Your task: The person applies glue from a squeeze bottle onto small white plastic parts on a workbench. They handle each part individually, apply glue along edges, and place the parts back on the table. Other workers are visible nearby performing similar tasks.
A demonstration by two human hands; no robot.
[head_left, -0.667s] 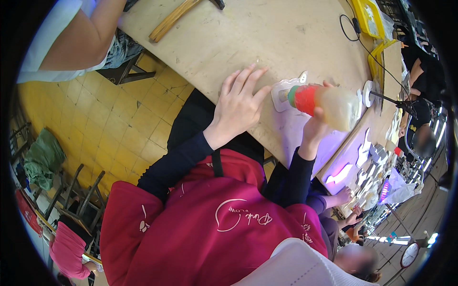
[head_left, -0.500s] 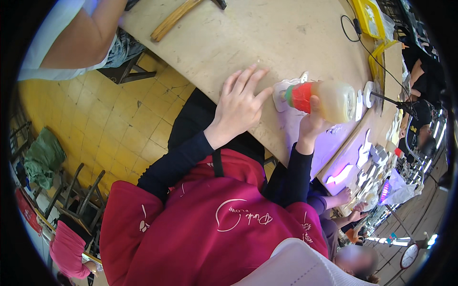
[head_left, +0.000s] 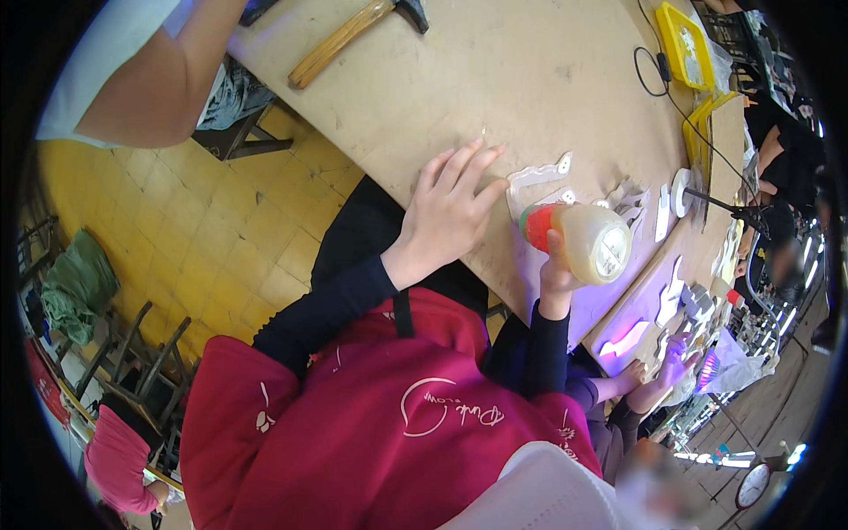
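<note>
In my right hand (head_left: 558,278) is a squeeze bottle (head_left: 594,243) of cloudy pale liquid, with a red band and a green neck. It is tilted, its neck pointing left over a thin white cut piece (head_left: 530,175) on the table. The bottle hides part of this piece, and its tip is out of sight. My left hand (head_left: 450,208) lies palm down at the table's near edge, fingers stretched out, nothing held. Its index fingertip is at the left edge of the white piece.
A hammer (head_left: 344,40) with a wooden handle lies at the far left. More pale cut pieces (head_left: 629,199) lie right of the bottle. A lamp base (head_left: 680,193), a black cable (head_left: 649,71) and yellow trays (head_left: 685,49) are at the right. Co-workers sit at left and right.
My right hand has drawn the bottle down toward me and tilted its base nearer, uncovering more of the white piece. The left hand has barely moved.
</note>
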